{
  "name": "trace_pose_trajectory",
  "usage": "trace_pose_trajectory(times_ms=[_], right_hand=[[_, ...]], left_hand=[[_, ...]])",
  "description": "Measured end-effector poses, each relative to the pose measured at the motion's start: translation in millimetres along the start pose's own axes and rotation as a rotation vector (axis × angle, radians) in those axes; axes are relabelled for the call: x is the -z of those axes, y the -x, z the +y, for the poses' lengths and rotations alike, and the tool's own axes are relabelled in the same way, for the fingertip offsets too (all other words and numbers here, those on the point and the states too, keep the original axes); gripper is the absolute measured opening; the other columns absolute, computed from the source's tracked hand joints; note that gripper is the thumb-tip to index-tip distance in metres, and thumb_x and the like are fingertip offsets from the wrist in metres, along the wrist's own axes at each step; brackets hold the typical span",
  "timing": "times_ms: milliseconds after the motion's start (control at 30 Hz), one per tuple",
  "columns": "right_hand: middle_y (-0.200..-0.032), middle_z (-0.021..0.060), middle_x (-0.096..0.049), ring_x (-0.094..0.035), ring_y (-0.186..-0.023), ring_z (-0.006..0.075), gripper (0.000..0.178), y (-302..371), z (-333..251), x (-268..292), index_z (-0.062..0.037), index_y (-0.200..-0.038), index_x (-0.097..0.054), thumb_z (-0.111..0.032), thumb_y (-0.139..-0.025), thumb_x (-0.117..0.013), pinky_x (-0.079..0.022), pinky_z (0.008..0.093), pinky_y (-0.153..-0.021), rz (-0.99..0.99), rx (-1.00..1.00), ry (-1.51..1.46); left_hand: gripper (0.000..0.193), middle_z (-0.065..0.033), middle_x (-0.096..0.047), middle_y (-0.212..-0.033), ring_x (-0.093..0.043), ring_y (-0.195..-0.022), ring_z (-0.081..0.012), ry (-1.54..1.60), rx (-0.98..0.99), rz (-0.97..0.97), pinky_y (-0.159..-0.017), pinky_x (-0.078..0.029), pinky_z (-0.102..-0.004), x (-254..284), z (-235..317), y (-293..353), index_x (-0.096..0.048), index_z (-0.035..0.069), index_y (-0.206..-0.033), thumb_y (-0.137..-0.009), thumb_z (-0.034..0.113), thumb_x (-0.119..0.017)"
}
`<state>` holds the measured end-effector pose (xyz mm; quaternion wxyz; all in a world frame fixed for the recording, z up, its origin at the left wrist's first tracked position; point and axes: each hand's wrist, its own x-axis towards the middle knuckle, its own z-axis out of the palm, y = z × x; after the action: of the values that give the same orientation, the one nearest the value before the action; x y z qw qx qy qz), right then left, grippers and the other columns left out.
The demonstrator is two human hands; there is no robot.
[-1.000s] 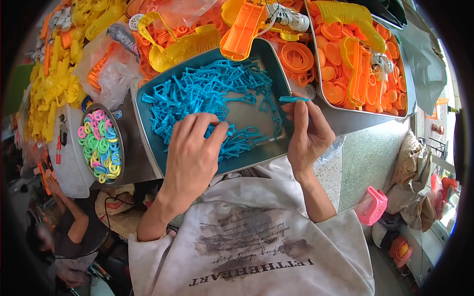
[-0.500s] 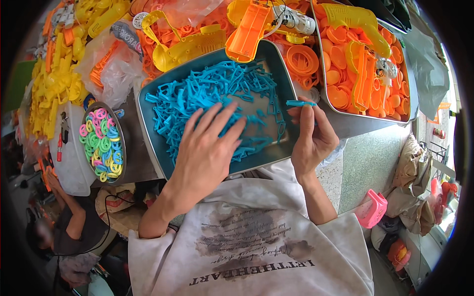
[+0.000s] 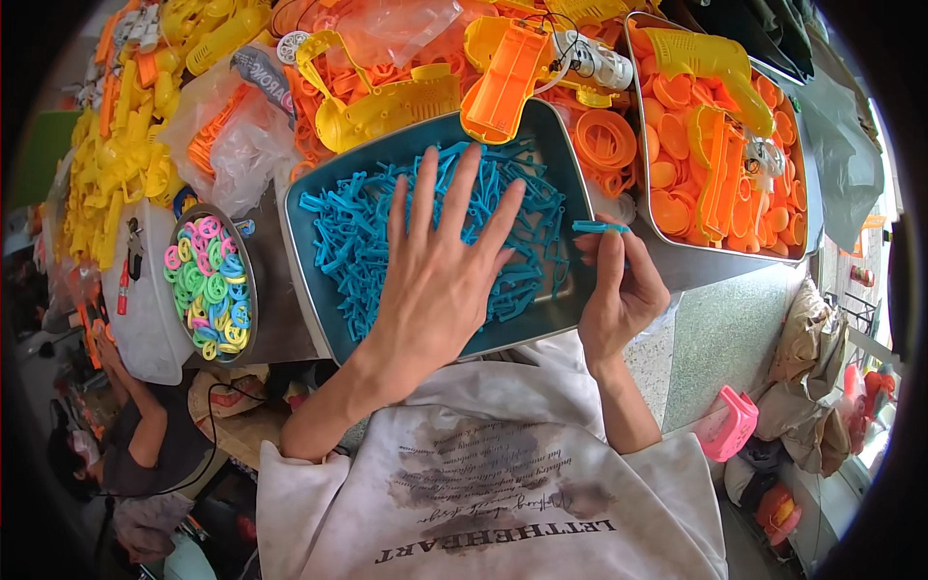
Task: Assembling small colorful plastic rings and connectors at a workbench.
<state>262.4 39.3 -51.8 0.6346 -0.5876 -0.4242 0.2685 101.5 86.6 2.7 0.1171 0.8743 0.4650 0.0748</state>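
Observation:
A deep metal tray in front of me holds a heap of small blue plastic parts, slim and clip-like. My left hand lies over the heap, palm down, its fingers spread wide and partly hiding the parts under it. Beyond the tray's right rim, my right hand pinches a slim blue plastic part between thumb and fingers. An orange and yellow plastic housing overhangs the tray's far rim.
An oval bowl of coloured plastic rings stands left of the tray. A second tray at right is full of orange parts. Yellow parts pile up at far left. A co-worker's arm shows at lower left.
My left hand has moved from bent fingers to a wide spread farther over the tray. The blue parts now lie more evenly across it. My right hand keeps its pinch.

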Motion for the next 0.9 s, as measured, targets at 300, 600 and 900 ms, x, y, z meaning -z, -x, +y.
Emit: trace_pose_trajectory(times_ms=[300, 600, 900], right_hand=[[-0.083, 0.0063, -0.068, -0.058, -0.072, 0.0066, 0.021, -1, -2, 2, 0.0067, -0.105, -0.065, -0.01, -0.097, -0.056, -0.046, 0.0183, -0.066, -0.008, 0.011, 0.001], [-0.08, 0.0084, -0.068, -0.06, -0.07, 0.0083, 0.017, -2, 3, 2, 0.0063, -0.103, -0.066, -0.006, -0.094, -0.058, -0.046, 0.0194, -0.064, -0.006, 0.012, 0.003], [-0.086, 0.0079, -0.068, -0.058, -0.071, 0.0061, 0.019, -2, 0, 5, 0.0079, -0.102, -0.065, -0.008, -0.096, -0.056, -0.045, 0.0174, -0.065, -0.038, 0.025, 0.009]], left_hand=[[0.048, -0.016, -0.034, -0.147, -0.033, -0.133, -0.0426, 0.009, 0.022, -0.006, -0.106, -0.033, -0.0501, 5, -14, 5, -0.051, 0.009, -0.133, -0.087, 0.01, -0.062], [0.046, -0.0154, -0.039, -0.142, -0.032, -0.134, -0.0403, 0.028, -0.13, -0.131, -0.107, -0.03, -0.0531, 4, -8, -4, -0.053, 0.007, -0.131, -0.087, 0.013, -0.063], [0.039, -0.0168, -0.038, -0.143, -0.032, -0.134, -0.0412, 0.05, -0.13, -0.088, -0.105, -0.034, -0.0503, -7, -13, -14, -0.059, 0.011, -0.125, -0.086, 0.009, -0.061]])
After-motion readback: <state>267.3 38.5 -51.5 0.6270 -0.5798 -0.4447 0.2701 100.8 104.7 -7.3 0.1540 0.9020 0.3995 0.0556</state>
